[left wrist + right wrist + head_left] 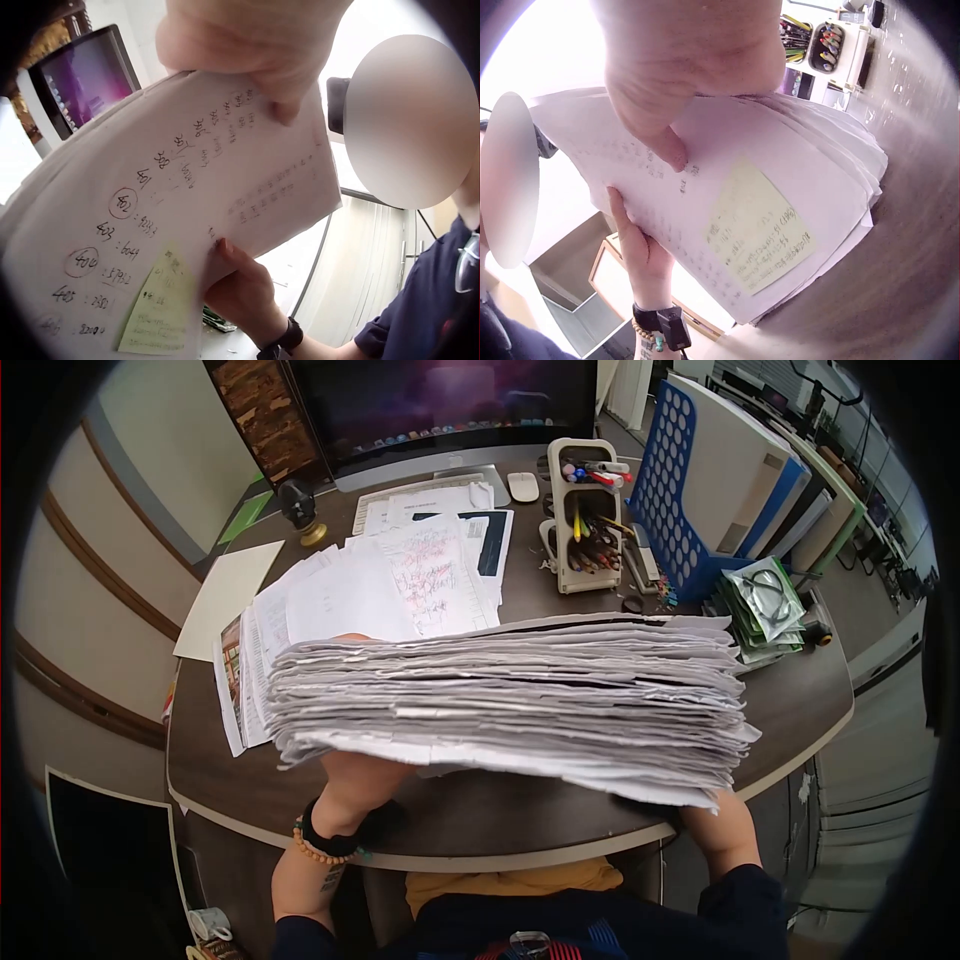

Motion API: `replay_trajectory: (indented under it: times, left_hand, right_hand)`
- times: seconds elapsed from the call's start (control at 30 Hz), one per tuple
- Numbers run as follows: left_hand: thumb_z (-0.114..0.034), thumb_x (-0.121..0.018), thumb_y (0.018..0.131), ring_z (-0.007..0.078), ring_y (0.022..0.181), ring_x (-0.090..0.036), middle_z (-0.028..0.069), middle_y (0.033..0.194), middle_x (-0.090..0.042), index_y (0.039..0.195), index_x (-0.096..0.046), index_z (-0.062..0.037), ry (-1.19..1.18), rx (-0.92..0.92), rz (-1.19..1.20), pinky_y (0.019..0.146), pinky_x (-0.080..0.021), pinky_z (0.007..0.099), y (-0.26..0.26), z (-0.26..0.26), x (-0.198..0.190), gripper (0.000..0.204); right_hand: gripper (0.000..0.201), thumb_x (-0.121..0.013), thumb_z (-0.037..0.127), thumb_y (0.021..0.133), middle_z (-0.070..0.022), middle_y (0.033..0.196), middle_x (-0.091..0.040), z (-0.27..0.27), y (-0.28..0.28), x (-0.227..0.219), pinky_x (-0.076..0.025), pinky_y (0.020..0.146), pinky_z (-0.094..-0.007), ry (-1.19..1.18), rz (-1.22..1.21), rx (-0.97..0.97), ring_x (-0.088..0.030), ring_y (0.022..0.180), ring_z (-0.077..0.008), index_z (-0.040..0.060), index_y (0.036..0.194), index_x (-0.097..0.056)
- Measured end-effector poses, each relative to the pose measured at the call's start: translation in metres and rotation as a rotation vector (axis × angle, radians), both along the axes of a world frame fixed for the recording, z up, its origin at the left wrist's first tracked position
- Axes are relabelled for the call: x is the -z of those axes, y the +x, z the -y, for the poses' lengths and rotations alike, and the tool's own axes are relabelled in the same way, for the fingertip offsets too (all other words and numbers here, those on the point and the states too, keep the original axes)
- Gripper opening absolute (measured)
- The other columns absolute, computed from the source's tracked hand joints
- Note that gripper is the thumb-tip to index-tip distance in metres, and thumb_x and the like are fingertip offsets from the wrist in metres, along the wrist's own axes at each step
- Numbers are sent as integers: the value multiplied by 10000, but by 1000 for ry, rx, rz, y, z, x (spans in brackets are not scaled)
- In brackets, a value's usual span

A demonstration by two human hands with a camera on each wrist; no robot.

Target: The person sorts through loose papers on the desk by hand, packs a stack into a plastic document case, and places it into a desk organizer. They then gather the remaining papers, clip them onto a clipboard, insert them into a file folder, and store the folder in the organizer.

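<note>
A thick stack of papers (510,705) with uneven, wavy edges is held up on its side over the desk's front part. At its left end my left hand (362,778) grips it, the thumb pressed on the face turned toward me. My right hand (694,64) holds the other end, its thumb also on that face, as the right wrist view shows. Handwritten numbers and a yellow-green sticky note (159,307) mark this outer sheet. Most fingers of both hands are hidden behind the stack.
Loose papers (345,590) lie on the desk (430,815) behind the stack. Further back stand a monitor (450,410), a mouse (522,486) and a pen holder (588,575). A blue file rack (665,490) and green-edged packets (765,605) occupy the right side.
</note>
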State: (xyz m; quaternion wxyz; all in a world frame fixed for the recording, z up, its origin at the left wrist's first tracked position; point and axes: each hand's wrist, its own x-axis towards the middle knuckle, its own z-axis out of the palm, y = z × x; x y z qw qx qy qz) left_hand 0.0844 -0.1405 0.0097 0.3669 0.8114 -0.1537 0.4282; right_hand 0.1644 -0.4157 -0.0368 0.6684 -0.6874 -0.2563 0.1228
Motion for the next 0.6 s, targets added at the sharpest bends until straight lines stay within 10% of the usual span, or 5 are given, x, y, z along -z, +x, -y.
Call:
replay_trajectory:
  times: [0.17,0.33,0.37,0.47,0.6]
  left_hand:
    - [-120,-817,723,223,1028,-578,141,1151,-575,1214,-498,29,7,6,-48,902,-462,364,-3,-10,28,603]
    - [-28,-796,747,165,794,-666,98,949,-690,1005,-635,41,-444,156,-294,730,-546,285,8,20,-44,312]
    - [-47,-776,780,163,802,-664,106,951,-686,1023,-623,46,-574,186,-388,729,-545,283,11,25,-53,301]
    - [-151,-706,878,160,850,-640,117,1006,-644,1181,-484,77,-765,288,-662,738,-541,266,27,16,-45,440]
    - [-269,-836,724,249,1101,-446,173,1219,-365,1250,-273,49,-36,-342,-354,901,-410,367,8,8,-19,833]
  right_hand:
    - [378,-738,83,816,-61,1078,-656,-3,1,-4,-486,848,-324,42,-112,1,-599,977,-192,20,1169,-619]
    - [372,-742,82,814,-59,1067,-663,-3,-1,-10,-492,837,-322,75,-203,-51,-607,963,-191,19,1160,-625]
    - [339,-701,100,862,-78,1115,-653,0,7,-29,-501,839,-316,-190,295,-191,-618,982,-207,11,1178,-615]
    - [362,-721,109,847,-96,1100,-656,-11,12,-35,-516,819,-304,70,-157,-229,-621,960,-171,-23,1163,-605]
    - [453,-709,54,831,-152,1147,-637,-22,25,-30,-532,853,-316,156,-552,-276,-633,1003,-190,-67,1233,-537]
